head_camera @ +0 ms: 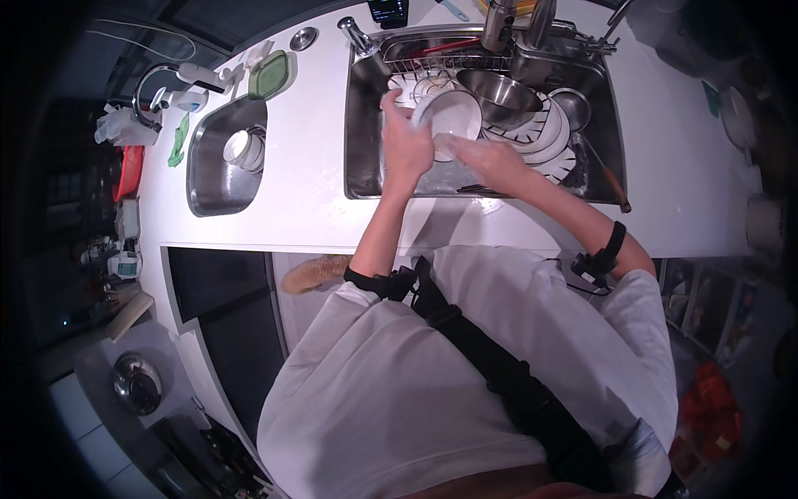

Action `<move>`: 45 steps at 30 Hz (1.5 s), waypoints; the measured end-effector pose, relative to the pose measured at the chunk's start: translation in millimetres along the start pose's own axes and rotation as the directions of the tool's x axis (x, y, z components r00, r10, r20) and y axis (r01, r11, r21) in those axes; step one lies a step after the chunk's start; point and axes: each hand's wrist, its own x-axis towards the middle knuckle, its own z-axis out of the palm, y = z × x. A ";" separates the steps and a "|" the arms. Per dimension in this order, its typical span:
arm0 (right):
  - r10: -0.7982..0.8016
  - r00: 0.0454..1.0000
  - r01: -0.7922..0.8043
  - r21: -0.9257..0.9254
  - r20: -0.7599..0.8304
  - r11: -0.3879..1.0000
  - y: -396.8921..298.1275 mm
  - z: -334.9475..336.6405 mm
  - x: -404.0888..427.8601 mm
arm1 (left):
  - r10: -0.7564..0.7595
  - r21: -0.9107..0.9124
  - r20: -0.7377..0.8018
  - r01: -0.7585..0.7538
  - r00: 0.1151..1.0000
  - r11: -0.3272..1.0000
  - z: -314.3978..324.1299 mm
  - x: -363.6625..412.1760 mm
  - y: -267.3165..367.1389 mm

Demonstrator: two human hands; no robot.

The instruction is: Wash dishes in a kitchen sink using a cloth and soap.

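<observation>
My left hand [408,142] grips a white bowl [460,113] by its left side, tilted above the large stainless steel sink [365,187]. My right hand [495,163] is at the bowl's near edge; its fingers are blurred, and whether they hold anything cannot be made out. Right behind the bowl, a steel mixing bowl [504,93] rests over white plates with black rim marks [561,163]. Dark chopsticks [471,187] lie partly hidden under my right hand. Toward the sink's right side is a strainer or ladle [570,107], with a wooden-handled utensil [614,187] leaning over the front edge.
A smaller sink [194,181] on the left holds several stacked white bowls [240,148]. Around it are a curved faucet [138,93], a green dish [269,75] and a green cloth [179,140]. A phone [389,11] stands behind the large sink. An animal's furry tail or limb [315,274] shows below the counter.
</observation>
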 end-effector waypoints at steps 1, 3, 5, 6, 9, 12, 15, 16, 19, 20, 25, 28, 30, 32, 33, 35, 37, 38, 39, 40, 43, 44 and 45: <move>-0.021 1.000 0.021 0.041 0.008 0.999 -7.6 0.5 -0.6 | 0.004 0.019 0.015 -0.004 1.000 1.000 -1.3 -1.8 -0.3; -0.085 0.984 0.102 0.099 -0.159 0.990 -3.5 13.7 -1.2 | -0.015 0.024 0.005 0.015 1.000 1.000 4.2 -1.6 -1.0; -0.133 0.937 0.188 0.146 -0.324 0.971 -0.3 22.9 -0.1 | -0.038 0.030 -0.002 0.038 0.999 0.999 8.4 -0.3 -1.3; -0.135 0.918 0.201 0.143 -0.374 0.969 -2.0 25.4 3.3 | -0.048 0.006 -0.018 0.048 0.999 0.999 8.8 0.4 -0.6; -0.091 0.963 0.121 0.106 -0.254 0.987 1.2 17.3 -0.1 | -0.055 0.018 0.040 0.054 0.998 0.998 4.4 -0.5 -1.6; -0.154 0.985 0.148 -0.082 -0.079 0.986 25.4 -10.6 -9.0 | -0.046 0.073 0.164 0.034 0.985 0.997 2.4 -1.1 -3.5; -0.291 0.955 0.275 -0.197 -0.056 0.941 43.7 -20.9 -7.8 | -0.033 0.070 0.190 0.020 0.981 0.997 5.3 -1.7 -9.3; -0.302 0.952 0.289 -0.178 -0.051 0.941 46.7 -20.8 -7.6 | -0.028 0.045 0.171 0.021 0.985 0.999 7.9 -1.6 -11.5; -0.287 0.952 0.268 -0.162 -0.110 0.950 47.1 -6.2 -9.3 | -0.313 -0.265 0.152 0.344 0.938 0.901 17.3 -10.4 8.7; -0.300 0.948 0.281 -0.160 -0.107 0.946 44.6 -2.6 -7.7 | -0.316 -0.267 0.140 0.343 0.938 0.901 25.6 -16.0 3.3; -0.202 0.979 0.197 -0.102 -0.037 0.975 53.2 12.9 -16.2 | -0.344 -0.559 0.337 0.480 0.877 0.676 43.2 -30.0 -13.0; -0.222 0.965 0.244 -0.168 0.142 0.955 72.4 -3.0 -10.5 | -0.260 -0.420 0.390 0.422 0.883 0.803 30.1 -24.8 -14.4; -0.290 0.951 0.306 -0.208 0.103 0.929 75.8 -11.3 -2.4 | -0.225 -0.341 0.436 0.391 0.871 0.855 26.5 -15.7 -18.2; -0.248 0.963 0.266 -0.231 0.102 0.936 68.6 -9.8 2.8 | -0.295 -0.507 0.381 0.464 0.877 0.727 31.5 -11.1 -32.3; -0.267 0.963 0.269 -0.197 0.037 0.943 60.1 -6.6 4.5 | -0.292 -0.508 0.381 0.463 0.877 0.727 39.6 -15.3 -30.2; -0.293 0.955 0.297 -0.206 0.051 0.932 57.9 -1.3 5.8 | -0.447 -0.729 0.090 0.364 0.890 0.579 62.3 -28.4 -22.9; -0.393 0.919 0.379 -0.196 -0.040 0.905 65.3 4.4 6.8 | -0.263 -0.556 0.086 0.266 0.961 0.788 56.9 -20.2 -44.3; -0.399 0.916 0.385 -0.193 -0.036 0.902 68.9 -1.3 10.9 | -0.077 -0.352 0.128 0.118 0.989 0.929 52.5 -15.0 -54.1; -0.266 0.956 0.288 -0.235 0.121 0.928 70.7 -11.0 12.3 | -0.078 -0.350 0.134 0.120 0.988 0.929 44.3 -8.8 -42.5; -0.116 0.956 0.195 -0.290 0.268 0.937 74.1 -17.4 14.2 | -0.154 -0.358 0.232 0.232 0.960 0.905 37.3 -0.9 -29.5; -0.269 0.963 0.265 -0.240 0.019 0.934 84.9 -5.5 25.1 | -0.214 -0.458 0.221 0.296 0.951 0.838 38.8 3.9 -18.8; -0.284 0.955 0.266 -0.180 -0.083 0.947 79.8 -1.9 33.4 | -0.228 -0.555 0.101 0.245 0.968 0.795 41.6 1.9 -18.4; -0.331 0.930 0.297 -0.204 -0.161 0.933 75.7 4.5 36.7 | -0.223 -0.558 0.096 0.238 0.970 0.795 49.1 -1.3 -13.7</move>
